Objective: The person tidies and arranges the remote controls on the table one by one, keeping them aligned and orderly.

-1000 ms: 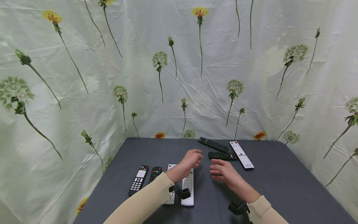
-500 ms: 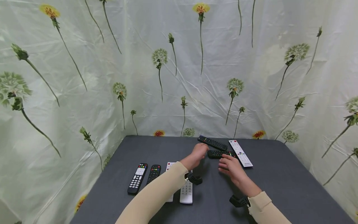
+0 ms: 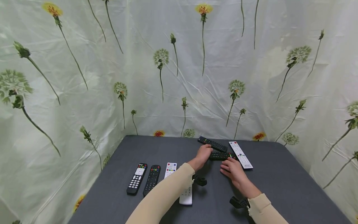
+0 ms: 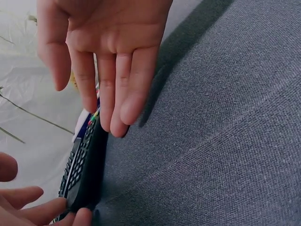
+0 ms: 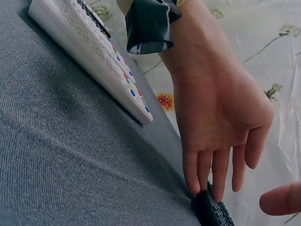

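A black remote control (image 3: 220,156) with coloured buttons at its right end lies crosswise at the back right of the table. My left hand (image 3: 203,156) is at its left end; in the right wrist view, nearly straight fingers touch that end of the remote (image 5: 210,209), thumb apart. My right hand (image 3: 235,172) hovers by the other end, fingers extended. In the left wrist view, the right hand's fingertips (image 4: 115,125) hang beside the remote (image 4: 87,165); whether they touch it I cannot tell.
Behind lies another black remote (image 3: 212,144); a white remote (image 3: 241,155) slants at the right. Towards the front left are two black remotes, one with white keys (image 3: 136,179) and one darker (image 3: 152,179), plus two white remotes (image 3: 170,168) partly under my left sleeve (image 3: 165,193).
My left hand has moved right and forward, over the white remotes, to the black remote's left end. My right hand has shifted slightly right, towards the other end. The remotes look unmoved.
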A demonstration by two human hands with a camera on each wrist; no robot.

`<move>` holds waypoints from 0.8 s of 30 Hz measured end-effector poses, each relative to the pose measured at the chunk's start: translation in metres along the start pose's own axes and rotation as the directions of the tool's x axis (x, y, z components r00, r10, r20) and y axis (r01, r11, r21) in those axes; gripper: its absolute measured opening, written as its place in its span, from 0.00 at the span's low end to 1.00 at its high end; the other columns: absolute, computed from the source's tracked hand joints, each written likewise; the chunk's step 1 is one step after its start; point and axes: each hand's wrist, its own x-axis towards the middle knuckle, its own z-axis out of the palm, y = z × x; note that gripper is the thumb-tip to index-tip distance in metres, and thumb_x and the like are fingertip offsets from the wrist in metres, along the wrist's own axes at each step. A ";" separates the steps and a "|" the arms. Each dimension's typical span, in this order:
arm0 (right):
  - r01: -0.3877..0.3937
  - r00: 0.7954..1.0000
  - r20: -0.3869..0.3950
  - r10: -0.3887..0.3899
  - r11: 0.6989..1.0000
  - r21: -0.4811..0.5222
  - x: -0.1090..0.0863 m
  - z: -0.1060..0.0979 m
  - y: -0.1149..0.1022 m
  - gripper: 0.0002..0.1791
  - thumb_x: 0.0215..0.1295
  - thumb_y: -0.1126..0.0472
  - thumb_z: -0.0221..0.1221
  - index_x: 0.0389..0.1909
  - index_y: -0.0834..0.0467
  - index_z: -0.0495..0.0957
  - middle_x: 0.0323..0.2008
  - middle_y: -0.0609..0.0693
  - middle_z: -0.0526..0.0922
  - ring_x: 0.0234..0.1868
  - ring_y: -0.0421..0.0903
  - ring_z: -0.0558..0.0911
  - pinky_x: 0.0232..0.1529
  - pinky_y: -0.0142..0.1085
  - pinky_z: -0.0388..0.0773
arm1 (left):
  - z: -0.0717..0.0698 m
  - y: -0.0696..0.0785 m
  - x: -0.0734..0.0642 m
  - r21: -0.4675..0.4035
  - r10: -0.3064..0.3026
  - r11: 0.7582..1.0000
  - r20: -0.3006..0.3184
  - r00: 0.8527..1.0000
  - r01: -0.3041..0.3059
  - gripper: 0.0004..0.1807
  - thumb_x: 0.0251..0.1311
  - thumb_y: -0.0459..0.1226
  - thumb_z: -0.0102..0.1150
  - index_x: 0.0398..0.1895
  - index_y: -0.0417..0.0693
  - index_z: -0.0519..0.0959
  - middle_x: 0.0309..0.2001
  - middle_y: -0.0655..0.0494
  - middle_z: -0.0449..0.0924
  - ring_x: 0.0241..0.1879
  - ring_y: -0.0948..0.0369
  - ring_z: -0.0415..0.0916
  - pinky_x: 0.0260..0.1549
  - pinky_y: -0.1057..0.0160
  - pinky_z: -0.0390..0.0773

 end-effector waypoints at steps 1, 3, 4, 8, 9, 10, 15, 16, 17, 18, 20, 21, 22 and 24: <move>-0.001 1.000 -0.007 0.001 1.000 0.013 0.000 0.000 0.000 0.40 0.74 0.65 0.45 0.78 0.69 0.34 0.72 0.72 0.54 0.71 0.63 0.63 0.58 0.41 0.78 | 0.000 0.000 0.000 0.002 0.001 1.000 -0.007 1.000 -0.001 0.23 0.73 0.36 0.48 0.69 0.42 0.72 0.64 0.48 0.75 0.53 0.52 0.76 0.51 0.51 0.76; 0.000 1.000 -0.016 0.001 1.000 0.026 0.002 -0.001 0.001 0.40 0.75 0.66 0.45 0.78 0.69 0.33 0.72 0.72 0.55 0.70 0.62 0.65 0.57 0.41 0.78 | -0.001 -0.001 0.000 0.009 -0.002 1.000 -0.023 1.000 0.003 0.23 0.72 0.35 0.47 0.68 0.43 0.74 0.60 0.49 0.77 0.39 0.56 0.75 0.40 0.55 0.75; -0.001 1.000 -0.020 0.002 1.000 0.031 0.002 -0.001 0.001 0.40 0.75 0.66 0.45 0.78 0.70 0.33 0.71 0.72 0.55 0.69 0.62 0.66 0.57 0.41 0.78 | -0.002 -0.001 -0.001 0.016 -0.002 1.000 -0.032 0.999 0.003 0.22 0.71 0.34 0.48 0.67 0.43 0.75 0.58 0.50 0.78 0.33 0.58 0.72 0.35 0.57 0.73; 0.000 1.000 -0.025 0.000 1.000 0.023 0.005 -0.003 0.004 0.40 0.75 0.66 0.45 0.78 0.70 0.33 0.70 0.74 0.58 0.64 0.57 0.73 0.55 0.40 0.80 | -0.002 -0.004 -0.003 0.002 -0.018 1.000 -0.034 0.999 0.018 0.20 0.71 0.33 0.49 0.63 0.42 0.78 0.47 0.48 0.83 0.26 0.60 0.70 0.28 0.62 0.70; 0.001 1.000 -0.027 -0.001 1.000 0.015 0.005 -0.004 0.004 0.40 0.75 0.65 0.45 0.77 0.70 0.33 0.70 0.74 0.58 0.62 0.56 0.75 0.54 0.40 0.80 | -0.002 -0.005 -0.003 -0.002 -0.021 1.000 -0.033 0.999 0.021 0.19 0.71 0.34 0.50 0.62 0.42 0.79 0.45 0.48 0.84 0.28 0.60 0.73 0.27 0.63 0.71; 0.003 0.999 -0.032 -0.003 1.000 0.008 0.006 -0.005 0.005 0.40 0.75 0.66 0.45 0.77 0.71 0.33 0.70 0.74 0.59 0.60 0.54 0.77 0.53 0.40 0.81 | 0.000 -0.005 -0.003 -0.004 -0.023 1.000 -0.030 0.999 0.023 0.18 0.71 0.34 0.51 0.60 0.41 0.81 0.43 0.48 0.84 0.30 0.60 0.76 0.28 0.64 0.73; 0.003 0.998 -0.058 -0.005 1.000 -0.031 0.008 -0.010 0.009 0.39 0.74 0.66 0.45 0.77 0.72 0.35 0.67 0.74 0.62 0.48 0.46 0.83 0.48 0.39 0.83 | 0.011 -0.007 -0.002 0.030 -0.046 0.998 -0.023 0.999 0.047 0.13 0.66 0.31 0.57 0.49 0.42 0.87 0.37 0.55 0.84 0.29 0.59 0.78 0.26 0.65 0.74; 0.004 0.998 -0.061 -0.006 0.999 -0.033 0.009 -0.011 0.010 0.39 0.74 0.66 0.45 0.77 0.72 0.36 0.66 0.74 0.63 0.45 0.45 0.84 0.47 0.38 0.83 | 0.013 -0.007 -0.002 0.041 -0.052 0.998 -0.022 0.998 0.053 0.12 0.65 0.31 0.58 0.48 0.42 0.87 0.36 0.56 0.84 0.27 0.60 0.76 0.25 0.65 0.74; 0.003 0.998 -0.064 -0.005 0.999 -0.033 0.009 -0.012 0.011 0.39 0.73 0.67 0.46 0.77 0.73 0.37 0.64 0.73 0.66 0.43 0.44 0.85 0.46 0.38 0.83 | 0.014 -0.007 -0.001 0.047 -0.057 0.997 -0.021 0.998 0.058 0.12 0.64 0.30 0.59 0.46 0.42 0.88 0.35 0.57 0.84 0.24 0.61 0.74 0.24 0.65 0.73; 0.005 0.998 -0.064 -0.007 1.000 -0.029 0.010 -0.013 0.011 0.39 0.72 0.67 0.46 0.77 0.73 0.38 0.62 0.72 0.68 0.41 0.44 0.85 0.45 0.38 0.84 | 0.015 -0.007 -0.001 0.051 -0.064 0.997 -0.017 0.998 0.065 0.11 0.63 0.30 0.61 0.46 0.42 0.88 0.34 0.57 0.84 0.22 0.62 0.71 0.24 0.65 0.72; 0.005 0.998 -0.066 -0.007 1.000 -0.022 0.012 -0.016 0.012 0.38 0.72 0.68 0.47 0.76 0.74 0.41 0.56 0.69 0.72 0.38 0.45 0.85 0.43 0.38 0.84 | 0.017 -0.006 -0.002 0.069 -0.079 0.994 -0.010 0.997 0.079 0.10 0.62 0.30 0.62 0.44 0.43 0.88 0.32 0.57 0.84 0.18 0.64 0.67 0.22 0.65 0.71; 0.002 0.998 -0.067 -0.004 1.000 -0.018 0.012 -0.017 0.012 0.38 0.71 0.68 0.48 0.76 0.74 0.42 0.54 0.67 0.74 0.36 0.45 0.85 0.42 0.38 0.84 | 0.018 -0.006 -0.002 0.076 -0.089 0.993 -0.003 0.996 0.089 0.09 0.62 0.30 0.63 0.43 0.43 0.89 0.32 0.56 0.84 0.17 0.64 0.67 0.22 0.66 0.72; -0.001 0.998 -0.070 0.000 1.000 -0.016 0.012 -0.018 0.012 0.38 0.71 0.68 0.48 0.76 0.75 0.43 0.52 0.66 0.74 0.35 0.45 0.85 0.42 0.38 0.85 | 0.019 -0.006 -0.002 0.078 -0.097 0.992 0.006 0.995 0.097 0.09 0.62 0.30 0.64 0.43 0.43 0.89 0.31 0.56 0.84 0.17 0.64 0.67 0.22 0.66 0.72; -0.009 0.997 -0.075 0.007 1.000 -0.015 0.011 -0.019 0.012 0.38 0.71 0.69 0.49 0.76 0.75 0.44 0.50 0.65 0.75 0.35 0.45 0.85 0.41 0.38 0.85 | 0.020 -0.005 -0.003 0.084 -0.113 0.990 0.020 0.993 0.111 0.08 0.63 0.30 0.64 0.41 0.44 0.89 0.31 0.56 0.84 0.18 0.64 0.68 0.22 0.66 0.73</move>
